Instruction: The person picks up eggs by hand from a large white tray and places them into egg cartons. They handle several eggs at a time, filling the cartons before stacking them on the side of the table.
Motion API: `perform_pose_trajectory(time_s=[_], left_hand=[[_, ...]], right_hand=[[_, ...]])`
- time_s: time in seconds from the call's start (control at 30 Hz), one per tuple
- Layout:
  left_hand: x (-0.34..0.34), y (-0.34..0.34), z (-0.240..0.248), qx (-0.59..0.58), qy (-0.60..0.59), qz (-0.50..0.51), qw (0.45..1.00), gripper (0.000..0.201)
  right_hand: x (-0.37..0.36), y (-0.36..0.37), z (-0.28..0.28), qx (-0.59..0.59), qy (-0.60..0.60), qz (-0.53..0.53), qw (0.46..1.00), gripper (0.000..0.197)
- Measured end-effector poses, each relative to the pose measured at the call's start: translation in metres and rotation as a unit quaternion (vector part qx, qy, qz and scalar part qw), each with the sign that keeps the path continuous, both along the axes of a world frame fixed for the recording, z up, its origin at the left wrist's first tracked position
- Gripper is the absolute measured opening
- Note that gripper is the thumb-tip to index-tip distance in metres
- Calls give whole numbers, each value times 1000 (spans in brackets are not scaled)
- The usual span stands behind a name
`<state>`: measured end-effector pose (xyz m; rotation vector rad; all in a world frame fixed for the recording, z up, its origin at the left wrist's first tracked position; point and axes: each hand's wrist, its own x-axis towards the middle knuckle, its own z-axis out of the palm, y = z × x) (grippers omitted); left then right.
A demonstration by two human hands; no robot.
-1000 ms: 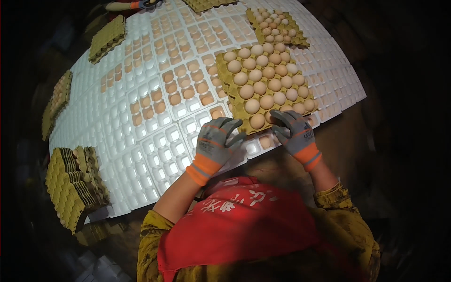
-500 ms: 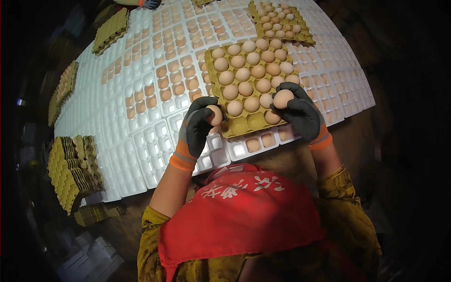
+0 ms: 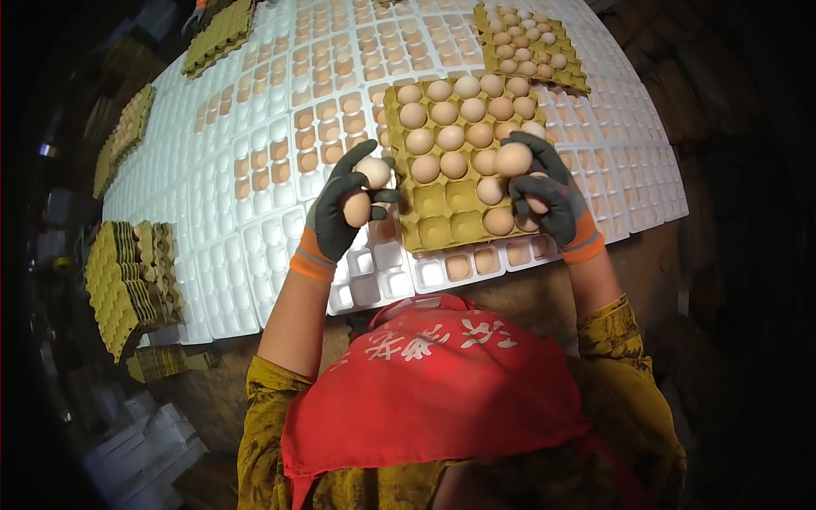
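Note:
Two eggs, a pale one (image 3: 372, 173) and a browner one (image 3: 356, 208), are held in my left hand (image 3: 330, 211), which is closed in a dark glove with an orange cuff. It hovers just left of a yellow-green pulp egg tray (image 3: 429, 231). Over the tray's right side, my gloved right hand (image 3: 557, 204) grips a brown egg (image 3: 513, 159) between thumb and fingers, with a second egg (image 3: 536, 202) partly hidden in its curled fingers. Eggs fill the tray's far rows; several cells at its near left are bare.
Beneath the tray spread many white plastic egg boxes (image 3: 280, 246), some with eggs in them. Another filled pulp tray (image 3: 527, 42) sits at the far right. Stacked pulp trays (image 3: 127, 285) stand at the left edge. A gloved hand of another person (image 3: 195, 15) shows at the far left.
My left hand has moved slightly left and up and now has two eggs instead of one. My right hand shows a second egg. Two eggs have left the tray's near-left row. The view has shifted slightly.

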<state>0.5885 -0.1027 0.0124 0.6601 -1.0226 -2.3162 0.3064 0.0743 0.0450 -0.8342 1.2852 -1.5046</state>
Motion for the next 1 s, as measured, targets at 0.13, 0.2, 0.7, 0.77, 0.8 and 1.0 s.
perform_pose_trajectory(time_s=[0.13,0.2,0.7,0.77,0.8,1.0], left_hand=[[-29,-12,15,-293,-284,-64,910,47],[-55,3,19,-636,-405,-3,656,38],[93,-33,-23,178,50,18,983,58],[135,-35,-44,244,31,70,967,58],[155,-38,-50,253,23,78,964,58],[241,-58,-78,137,-116,111,977,37]], right_hand=[[-9,-18,10,2,-72,46,996,43],[3,-42,11,-38,459,79,884,41],[82,-62,-26,-160,110,64,979,38],[129,-79,-20,-101,64,90,989,42],[150,-89,-23,-80,64,90,991,45],[249,-147,-72,197,-145,117,963,45]])
